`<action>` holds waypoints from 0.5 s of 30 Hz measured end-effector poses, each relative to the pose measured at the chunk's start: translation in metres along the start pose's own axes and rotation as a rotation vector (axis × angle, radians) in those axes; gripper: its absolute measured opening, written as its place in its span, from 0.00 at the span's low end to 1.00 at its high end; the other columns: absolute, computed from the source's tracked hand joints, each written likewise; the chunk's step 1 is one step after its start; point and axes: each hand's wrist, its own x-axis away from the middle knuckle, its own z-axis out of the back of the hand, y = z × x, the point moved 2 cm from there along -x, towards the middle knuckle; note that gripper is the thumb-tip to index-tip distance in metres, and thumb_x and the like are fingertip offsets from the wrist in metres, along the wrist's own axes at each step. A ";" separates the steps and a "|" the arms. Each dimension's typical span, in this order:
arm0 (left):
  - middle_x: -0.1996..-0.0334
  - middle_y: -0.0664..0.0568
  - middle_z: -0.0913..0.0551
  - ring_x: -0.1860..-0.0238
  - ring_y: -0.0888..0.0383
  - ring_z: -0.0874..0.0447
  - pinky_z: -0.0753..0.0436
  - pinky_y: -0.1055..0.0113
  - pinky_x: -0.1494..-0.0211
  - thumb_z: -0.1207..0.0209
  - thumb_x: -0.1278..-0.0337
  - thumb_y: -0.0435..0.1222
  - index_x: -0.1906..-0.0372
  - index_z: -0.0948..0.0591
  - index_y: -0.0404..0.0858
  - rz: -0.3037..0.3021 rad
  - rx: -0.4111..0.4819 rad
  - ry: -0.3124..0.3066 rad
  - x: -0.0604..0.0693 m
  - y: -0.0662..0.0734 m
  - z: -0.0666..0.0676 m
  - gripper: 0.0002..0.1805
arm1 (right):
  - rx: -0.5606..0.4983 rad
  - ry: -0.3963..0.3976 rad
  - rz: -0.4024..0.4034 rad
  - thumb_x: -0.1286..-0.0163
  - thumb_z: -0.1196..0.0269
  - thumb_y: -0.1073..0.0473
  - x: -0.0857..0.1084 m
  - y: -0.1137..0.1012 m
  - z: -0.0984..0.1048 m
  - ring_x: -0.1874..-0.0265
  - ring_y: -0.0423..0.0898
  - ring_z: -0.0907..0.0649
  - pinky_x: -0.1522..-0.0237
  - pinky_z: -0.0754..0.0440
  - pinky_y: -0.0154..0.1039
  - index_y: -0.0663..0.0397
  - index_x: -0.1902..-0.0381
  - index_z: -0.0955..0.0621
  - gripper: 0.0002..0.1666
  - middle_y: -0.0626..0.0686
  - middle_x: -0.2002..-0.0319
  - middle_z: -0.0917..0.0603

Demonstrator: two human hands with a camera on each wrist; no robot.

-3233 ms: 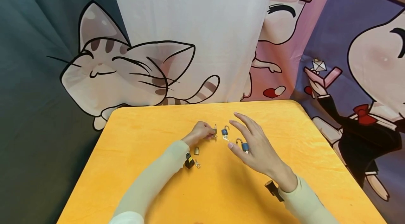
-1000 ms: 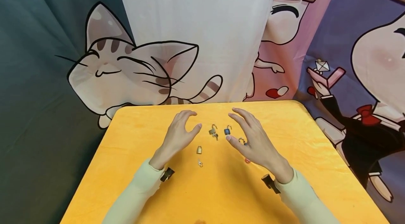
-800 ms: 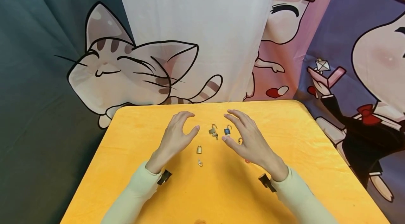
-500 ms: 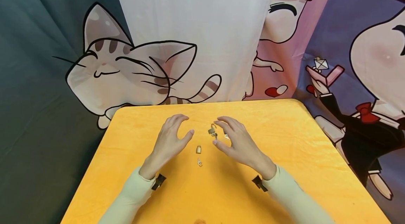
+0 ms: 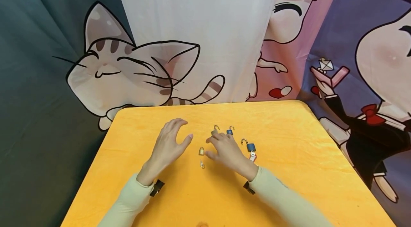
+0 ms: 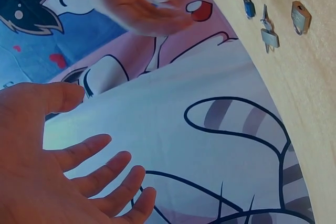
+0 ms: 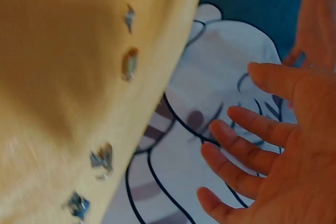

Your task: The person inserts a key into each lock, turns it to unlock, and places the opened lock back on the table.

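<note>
A small brass padlock (image 5: 201, 151), its shackle down, stands on the yellow table with loose keys (image 5: 202, 164) just in front of it. My right hand (image 5: 226, 152) hovers right of this padlock, fingers loosely bent and holding nothing. Behind that hand is a second brass padlock (image 5: 214, 132) with its shackle up, partly hidden. To the left, my left hand (image 5: 168, 145) is held in the air, thumb apart from the fingers and nothing in it. The left wrist view also shows my empty left hand (image 6: 79, 166).
A small blue padlock (image 5: 229, 132) with a raised shackle lies at the back. Farther right is a larger blue padlock (image 5: 251, 147), unlatched, with a key (image 5: 252, 154) and a red tag by it. A printed cloth (image 5: 205, 41) hangs behind the table (image 5: 289, 184).
My left hand has let go of the second brass padlock and drawn back left. My right hand has swept left from the blue padlocks to near the latched brass one.
</note>
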 end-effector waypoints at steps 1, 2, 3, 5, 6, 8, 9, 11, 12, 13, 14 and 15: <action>0.39 0.50 0.25 0.37 0.48 0.28 0.27 0.47 0.37 0.39 0.38 0.50 0.40 0.23 0.44 0.004 0.003 -0.006 0.000 0.000 0.000 0.25 | 0.006 -0.025 -0.006 0.37 0.33 0.40 -0.002 -0.001 -0.005 0.48 0.52 0.17 0.46 0.23 0.58 0.48 0.50 0.16 0.24 0.51 0.49 0.15; 0.39 0.51 0.25 0.38 0.48 0.27 0.27 0.47 0.37 0.39 0.38 0.50 0.40 0.24 0.44 0.010 0.006 -0.012 0.000 0.000 -0.001 0.25 | 0.005 -0.049 -0.013 0.38 0.32 0.41 -0.003 -0.003 -0.009 0.51 0.51 0.17 0.49 0.22 0.56 0.48 0.51 0.16 0.23 0.50 0.51 0.15; 0.39 0.51 0.25 0.38 0.47 0.27 0.27 0.46 0.37 0.39 0.38 0.50 0.40 0.24 0.44 0.015 0.008 -0.018 0.000 0.000 -0.001 0.25 | 0.006 -0.074 -0.018 0.38 0.31 0.41 -0.005 -0.004 -0.014 0.54 0.49 0.16 0.52 0.20 0.54 0.47 0.52 0.15 0.22 0.49 0.54 0.14; 0.38 0.51 0.25 0.38 0.47 0.27 0.27 0.46 0.37 0.40 0.37 0.51 0.39 0.24 0.45 0.024 0.007 -0.027 0.000 0.001 -0.002 0.25 | -0.004 -0.138 -0.042 0.38 0.31 0.42 -0.008 -0.006 -0.023 0.60 0.47 0.15 0.58 0.18 0.48 0.47 0.54 0.15 0.21 0.48 0.58 0.13; 0.38 0.51 0.26 0.38 0.46 0.27 0.27 0.45 0.37 0.40 0.37 0.51 0.39 0.24 0.45 0.028 0.005 -0.029 0.000 0.001 -0.002 0.25 | -0.009 -0.169 -0.052 0.38 0.32 0.42 -0.009 -0.007 -0.028 0.62 0.46 0.15 0.61 0.18 0.45 0.47 0.55 0.15 0.20 0.47 0.60 0.14; 0.38 0.51 0.26 0.38 0.46 0.26 0.27 0.45 0.37 0.40 0.38 0.51 0.39 0.24 0.45 0.030 0.003 -0.029 0.000 0.001 -0.003 0.25 | -0.011 -0.229 -0.071 0.37 0.32 0.42 -0.012 -0.008 -0.037 0.68 0.43 0.17 0.69 0.20 0.41 0.47 0.58 0.15 0.17 0.46 0.64 0.14; 0.38 0.51 0.26 0.38 0.46 0.26 0.27 0.45 0.37 0.40 0.38 0.51 0.39 0.24 0.45 0.029 0.002 -0.029 0.000 0.001 -0.004 0.25 | -0.014 -0.259 -0.082 0.36 0.33 0.42 -0.013 -0.009 -0.041 0.71 0.42 0.18 0.71 0.21 0.39 0.47 0.60 0.16 0.16 0.46 0.66 0.15; 0.38 0.52 0.26 0.39 0.46 0.25 0.26 0.45 0.38 0.40 0.38 0.51 0.39 0.24 0.45 0.027 0.001 -0.027 -0.001 0.001 -0.005 0.25 | -0.018 -0.312 -0.101 0.36 0.33 0.42 -0.014 -0.010 -0.049 0.75 0.40 0.21 0.75 0.24 0.37 0.45 0.65 0.17 0.15 0.44 0.71 0.17; 0.38 0.52 0.26 0.40 0.46 0.24 0.26 0.46 0.38 0.39 0.38 0.51 0.39 0.24 0.45 0.025 0.001 -0.027 -0.001 0.001 -0.005 0.25 | -0.017 -0.331 -0.107 0.37 0.33 0.41 -0.014 -0.011 -0.052 0.77 0.39 0.22 0.76 0.25 0.37 0.44 0.68 0.18 0.15 0.43 0.73 0.18; 0.39 0.52 0.26 0.41 0.46 0.24 0.25 0.46 0.39 0.40 0.38 0.50 0.39 0.24 0.46 0.022 0.001 -0.026 -0.002 0.001 -0.005 0.25 | -0.023 -0.348 -0.115 0.37 0.33 0.41 -0.014 -0.011 -0.055 0.79 0.39 0.24 0.77 0.26 0.36 0.43 0.71 0.20 0.15 0.42 0.75 0.19; 0.39 0.52 0.26 0.41 0.46 0.24 0.25 0.46 0.39 0.40 0.38 0.51 0.39 0.24 0.46 0.020 -0.001 -0.026 -0.002 0.001 -0.006 0.25 | -0.028 -0.361 -0.122 0.37 0.33 0.41 -0.013 -0.012 -0.058 0.80 0.38 0.25 0.77 0.27 0.36 0.42 0.73 0.21 0.15 0.41 0.77 0.20; 0.39 0.52 0.26 0.41 0.46 0.23 0.24 0.46 0.40 0.40 0.38 0.51 0.39 0.24 0.46 0.019 -0.002 -0.025 -0.002 0.001 -0.006 0.25 | -0.037 -0.369 -0.126 0.38 0.32 0.41 -0.013 -0.012 -0.060 0.81 0.38 0.26 0.78 0.27 0.35 0.41 0.76 0.22 0.16 0.41 0.79 0.21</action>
